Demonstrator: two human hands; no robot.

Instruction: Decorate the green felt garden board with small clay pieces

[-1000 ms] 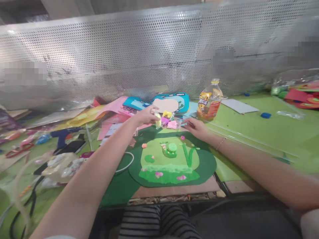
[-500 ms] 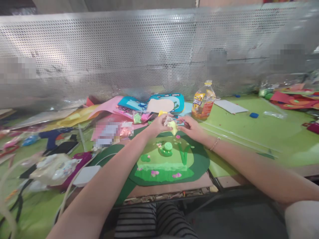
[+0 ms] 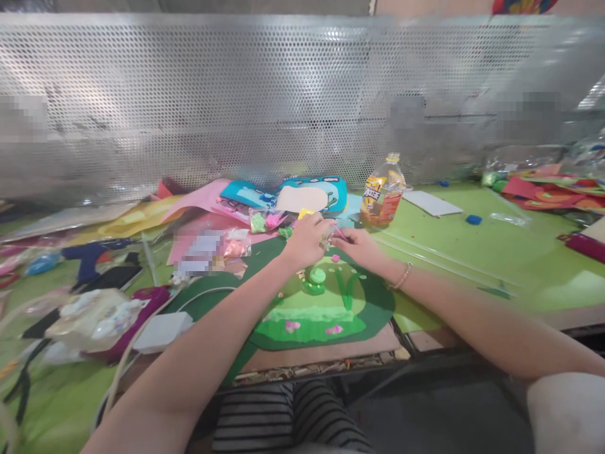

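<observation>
Green tabletop (image 3: 472,252) clutter crowds us: both hands, left hand (image 3: 307,239) and right hand (image 3: 359,247), grip closed on a small bag (image 3: 327,236), which could slip onto the felt picture (image 3: 326,302) and dent it.

My left hand (image 3: 307,239) and right hand (image 3: 362,246) meet just behind the felt board (image 3: 326,309); the bottle (image 3: 382,192) stands behind it, rightward.

A small clear packet (image 3: 328,237), crumpled and holding something pale yellow, is pinched between both hands just above the far edge of the green felt scene (image 3: 321,302). Its details are blurred and partly hidden by fingers.
</observation>
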